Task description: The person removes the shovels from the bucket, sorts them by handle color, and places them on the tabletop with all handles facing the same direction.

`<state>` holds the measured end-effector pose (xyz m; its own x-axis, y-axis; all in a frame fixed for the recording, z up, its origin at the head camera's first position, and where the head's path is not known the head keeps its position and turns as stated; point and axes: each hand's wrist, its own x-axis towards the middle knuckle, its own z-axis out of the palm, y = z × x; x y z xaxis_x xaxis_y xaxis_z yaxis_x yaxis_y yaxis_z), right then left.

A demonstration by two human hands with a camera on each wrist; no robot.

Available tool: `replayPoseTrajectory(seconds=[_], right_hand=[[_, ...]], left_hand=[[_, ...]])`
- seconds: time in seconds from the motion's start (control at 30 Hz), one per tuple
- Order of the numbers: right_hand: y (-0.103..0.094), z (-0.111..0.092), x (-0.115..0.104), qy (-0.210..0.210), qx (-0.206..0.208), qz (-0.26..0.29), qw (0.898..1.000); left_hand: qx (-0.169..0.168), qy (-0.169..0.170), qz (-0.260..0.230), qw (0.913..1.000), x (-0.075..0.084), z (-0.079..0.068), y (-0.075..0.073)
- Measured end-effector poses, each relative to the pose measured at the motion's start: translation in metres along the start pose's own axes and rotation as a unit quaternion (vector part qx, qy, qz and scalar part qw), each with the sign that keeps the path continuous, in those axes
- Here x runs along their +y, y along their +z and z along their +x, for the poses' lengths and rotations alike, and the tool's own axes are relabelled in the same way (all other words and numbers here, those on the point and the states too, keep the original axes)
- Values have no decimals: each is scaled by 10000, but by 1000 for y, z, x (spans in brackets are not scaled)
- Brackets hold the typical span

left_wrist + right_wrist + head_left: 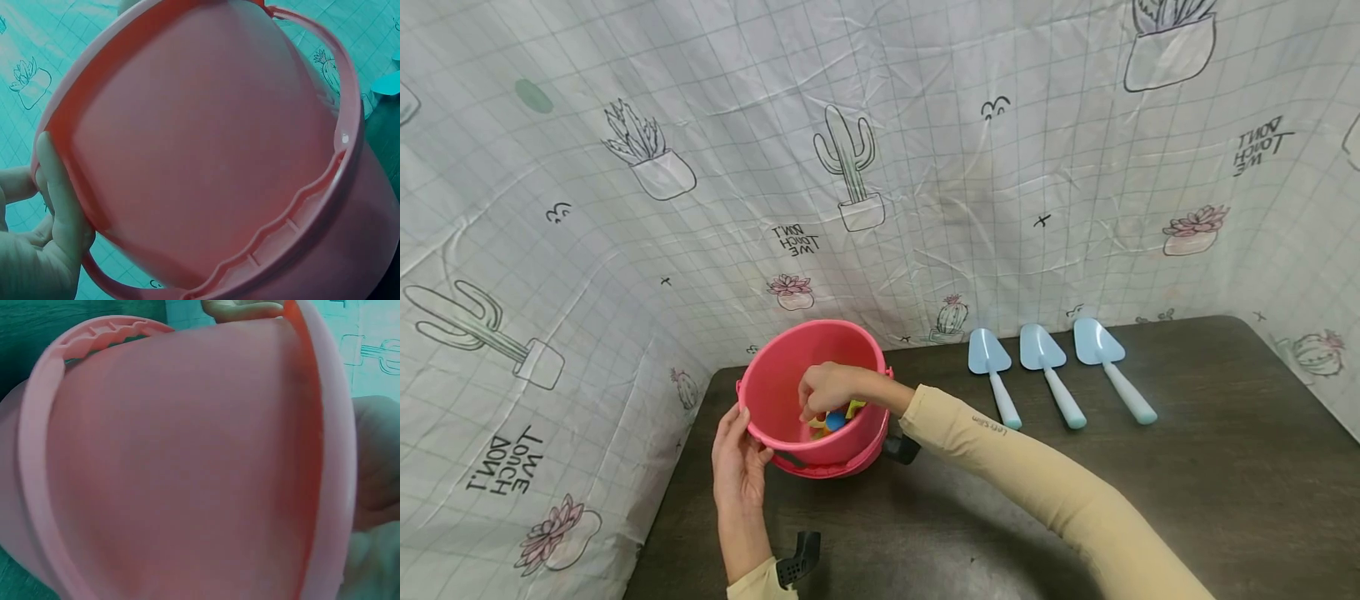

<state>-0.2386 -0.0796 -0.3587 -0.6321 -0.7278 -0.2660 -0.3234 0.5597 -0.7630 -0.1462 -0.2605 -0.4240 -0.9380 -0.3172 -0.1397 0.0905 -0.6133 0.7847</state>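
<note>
A pink bucket (767, 367) stands at the left part of the dark table, its mouth facing me. Its carrying handle (831, 471) hangs down along the front, with a wavy grip visible in the left wrist view. My left hand (741, 467) holds the bucket's rim at the near left, thumb over the edge. Inside the mouth is my right hand (831, 387), bent downward over small colourful pieces: a blue round one (835, 421) and yellow ones (855, 408). Its fingertips are partly hidden, and I cannot tell whether they hold a piece.
Three light-blue trowels with white handles lie in a row right of the bucket: a left one (988, 354), a middle one (1042, 350) and a right one (1099, 343). Behind the table (1225, 433) hangs a white cloth (925, 167) printed with cacti. Black wrist mounts sit on both arms.
</note>
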Motion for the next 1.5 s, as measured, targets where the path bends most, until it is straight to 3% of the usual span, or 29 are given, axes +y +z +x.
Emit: replayPoseTrajectory(seconds=[0.13,0.27,0.37,0.63,1.17,1.5], right_hand=[[-4,-3,-1,128,-86,502,9986],[-8,-6,-4,366,76,473,9982],[-11,-7,-8,456,-24,455,9979],[-2,-6,-8,428,-212,948,9943],[12,-1,3,328,-353,1040,9934],[10,-2,9,485,-293,1582,9858]], left_hand=[[8,84,99,9999,0,0,1],[92,40,25,9999,1,1,5],[67,25,-33,10000,2,1,6],[179,91,-62,9998,2,2,5],[317,-83,-115,9994,1,2,3],[24,86,-60,9999,-2,0,3]])
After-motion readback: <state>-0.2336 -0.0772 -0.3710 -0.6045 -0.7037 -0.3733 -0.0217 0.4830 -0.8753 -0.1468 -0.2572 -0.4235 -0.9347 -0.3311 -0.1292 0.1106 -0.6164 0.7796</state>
